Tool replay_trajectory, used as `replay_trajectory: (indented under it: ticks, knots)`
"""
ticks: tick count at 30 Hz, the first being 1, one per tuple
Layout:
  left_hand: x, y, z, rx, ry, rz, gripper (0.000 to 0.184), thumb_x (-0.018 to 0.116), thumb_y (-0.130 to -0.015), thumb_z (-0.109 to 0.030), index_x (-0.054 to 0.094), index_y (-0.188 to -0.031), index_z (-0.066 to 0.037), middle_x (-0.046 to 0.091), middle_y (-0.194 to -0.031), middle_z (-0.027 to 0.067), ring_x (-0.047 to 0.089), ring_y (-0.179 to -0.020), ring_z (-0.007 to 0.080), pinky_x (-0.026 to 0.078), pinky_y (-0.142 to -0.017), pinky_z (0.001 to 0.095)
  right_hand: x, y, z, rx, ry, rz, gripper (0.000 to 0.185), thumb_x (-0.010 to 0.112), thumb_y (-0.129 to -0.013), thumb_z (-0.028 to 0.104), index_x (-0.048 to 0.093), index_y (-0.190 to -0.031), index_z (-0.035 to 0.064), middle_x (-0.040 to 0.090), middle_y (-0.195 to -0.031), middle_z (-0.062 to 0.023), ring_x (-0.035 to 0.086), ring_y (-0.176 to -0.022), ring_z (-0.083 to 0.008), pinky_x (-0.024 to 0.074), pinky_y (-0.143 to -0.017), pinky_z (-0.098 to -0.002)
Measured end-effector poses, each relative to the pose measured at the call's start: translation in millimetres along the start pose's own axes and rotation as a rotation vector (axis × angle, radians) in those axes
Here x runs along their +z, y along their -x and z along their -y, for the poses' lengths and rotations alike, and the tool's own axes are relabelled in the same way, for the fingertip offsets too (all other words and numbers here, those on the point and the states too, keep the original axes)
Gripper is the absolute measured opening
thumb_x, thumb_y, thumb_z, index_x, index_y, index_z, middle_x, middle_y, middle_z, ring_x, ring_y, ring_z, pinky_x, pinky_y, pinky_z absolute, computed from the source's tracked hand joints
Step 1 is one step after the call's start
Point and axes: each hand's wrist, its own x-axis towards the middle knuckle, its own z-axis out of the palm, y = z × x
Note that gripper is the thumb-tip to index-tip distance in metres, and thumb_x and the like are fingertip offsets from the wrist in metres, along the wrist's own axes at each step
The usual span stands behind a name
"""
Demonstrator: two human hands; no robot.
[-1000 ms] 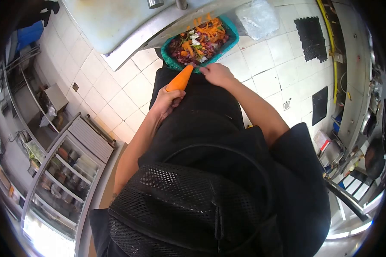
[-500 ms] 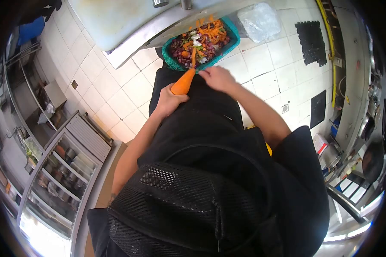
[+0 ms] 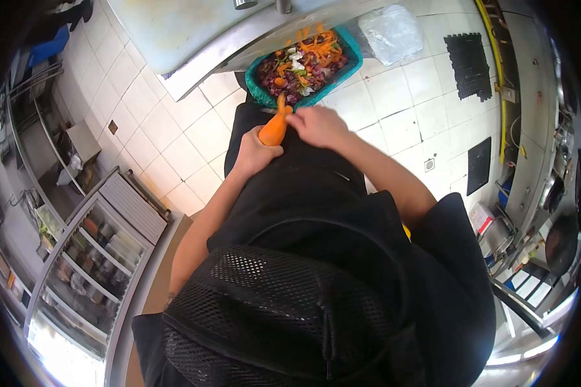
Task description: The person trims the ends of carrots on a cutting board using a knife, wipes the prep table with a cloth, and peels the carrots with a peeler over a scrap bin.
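Note:
My left hand (image 3: pixel 258 153) is wrapped around the thick end of an orange carrot (image 3: pixel 274 131), whose narrow end points away from me. Closed beside the carrot's upper part is my right hand (image 3: pixel 317 126), gripping what seems to be a peeler, almost wholly hidden by the fingers. A strip of carrot peel (image 3: pixel 281 100) curls off near the tip. Just beyond the carrot stands a bin lined with a green bag (image 3: pixel 350 72). It holds orange peels (image 3: pixel 323 48), purple onion-like scraps, bits of green and some white pieces.
A steel-edged counter with a white board (image 3: pixel 155 39) stands ahead on the left. Right of the bin lies a clear plastic bag (image 3: pixel 390 35) on the tiled floor (image 3: pixel 394 90). A glass-fronted fridge (image 3: pixel 87 271) is at my left, and a black mat (image 3: pixel 468 64) lies to the right.
My right hand has moved back along the carrot, towards me and slightly left. The long strip hanging from the tip over the bin has gone, and a shorter curl now shows near the tip.

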Motion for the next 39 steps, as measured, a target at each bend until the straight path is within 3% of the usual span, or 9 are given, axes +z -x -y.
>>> replay_trajectory:
  ticks: [4, 6, 7, 13, 17, 20, 23, 26, 39]
  knots:
    - [-1.9, 7.7, -2.6, 0.063, -0.014, -0.019, 0.056, 0.079, -0.066, -0.016, 0.065, -0.116, 0.006, 0.07, -0.099, 0.0147, 0.069, -0.093, 0.0234, 0.052, -0.089, 0.0331, 27.3, -65.8, -84.2, 0.215, 0.106, 0.094, 0.053, 0.054, -0.098, 0.048, 0.073, -0.105, -0.0002, 0.071, -0.109, -0.0239, 0.068, -0.105, -0.0388, 0.0534, -0.089, -0.0493]
    - [-6.0, 8.9, -1.0, 0.061, -0.044, -0.023, 0.058, 0.078, -0.067, -0.015, 0.063, -0.119, 0.006, 0.07, -0.102, 0.0153, 0.068, -0.095, 0.0234, 0.052, -0.09, 0.0335, 56.1, -91.7, -109.7, 0.389, -0.334, -0.052, 0.056, 0.055, -0.097, 0.051, 0.072, -0.106, -0.0019, 0.069, -0.11, -0.0291, 0.068, -0.106, -0.0399, 0.0522, -0.091, -0.0474]
    - [-5.3, 8.9, -0.1, 0.062, -0.069, -0.016, 0.059, 0.078, -0.069, -0.015, 0.062, -0.121, 0.005, 0.07, -0.105, 0.0158, 0.068, -0.097, 0.0234, 0.052, -0.091, 0.034, 74.2, -103.0, -116.8, 0.283, -0.516, -0.128, 0.052, 0.062, -0.096, 0.051, 0.069, -0.097, -0.0006, 0.07, -0.089, -0.0128, 0.064, -0.066, -0.0232, 0.051, -0.063, -0.0383]
    - [-12.6, 13.1, -27.7, 0.304, -0.584, -0.15, 0.085, 0.09, -0.07, -0.023, 0.049, -0.14, 0.001, 0.07, -0.11, 0.0221, 0.069, -0.103, 0.029, 0.053, -0.092, 0.0393, 33.6, -51.6, -0.1, 0.239, -1.561, 0.035, 0.027, 0.07, -0.095, 0.035, 0.055, -0.09, 0.014, 0.049, -0.073, 0.0037, 0.041, -0.047, -0.0063, 0.0267, -0.04, -0.0233]
    - [-9.9, 11.0, -20.5, 0.216, -0.122, -0.126, 0.083, 0.092, -0.069, -0.026, 0.051, -0.136, 0.001, 0.069, -0.101, 0.0168, 0.07, -0.089, 0.03, 0.055, -0.082, 0.0388, 35.8, -48.6, 2.1, 0.252, -1.673, 0.018, 0.024, 0.071, -0.095, 0.032, 0.055, -0.092, 0.0144, 0.048, -0.07, 0.0051, 0.04, -0.048, -0.0051, 0.0263, -0.04, -0.0227]
    - [-8.5, 1.4, -4.9, -0.187, 0.351, 0.188, 0.063, 0.087, -0.073, -0.018, 0.059, -0.126, 0.001, 0.066, -0.092, 0.0079, 0.065, -0.08, 0.0185, 0.053, -0.074, 0.0321, 37.8, -52.3, -4.6, 0.225, -1.473, 0.046, 0.033, 0.064, -0.098, 0.042, 0.057, -0.086, 0.0125, 0.051, -0.069, 0.0024, 0.044, -0.049, -0.0082, 0.0332, -0.042, -0.0261]
    - [-9.2, -8.1, 8.4, -0.331, 0.41, 0.18, 0.048, 0.082, -0.074, -0.011, 0.063, -0.116, 0.0, 0.066, -0.094, 0.005, 0.062, -0.078, 0.0128, 0.051, -0.073, 0.0266, 69.4, -69.5, -42.7, 0.161, -0.485, -0.177, 0.064, 0.045, -0.101, 0.059, 0.069, -0.085, 0.0017, 0.07, -0.083, -0.0222, 0.069, -0.08, -0.0375, 0.0522, -0.076, -0.047]
    - [0.7, -1.8, 3.3, -0.183, 0.344, 0.026, 0.045, 0.08, -0.075, -0.009, 0.063, -0.115, 0.003, 0.066, -0.094, 0.0053, 0.062, -0.08, 0.012, 0.051, -0.073, 0.0267, 11.9, -7.2, 5.6, 0.038, -0.273, 0.029, 0.055, 0.049, -0.099, 0.054, 0.072, -0.095, 0.0045, 0.071, -0.093, -0.0235, 0.067, -0.095, -0.0434, 0.0515, -0.084, -0.0513]
    - [0.0, 3.4, -0.8, -0.075, 0.116, 0.027, 0.044, 0.08, -0.067, -0.011, 0.066, -0.106, 0.005, 0.068, -0.092, 0.0076, 0.064, -0.082, 0.0158, 0.052, -0.078, 0.0306, 22.0, -48.2, -56.6, 0.178, -0.113, -0.144, 0.05, 0.051, -0.099, 0.05, 0.073, -0.096, 0.006, 0.071, -0.093, -0.0221, 0.068, -0.094, -0.0418, 0.0529, -0.083, -0.0503]
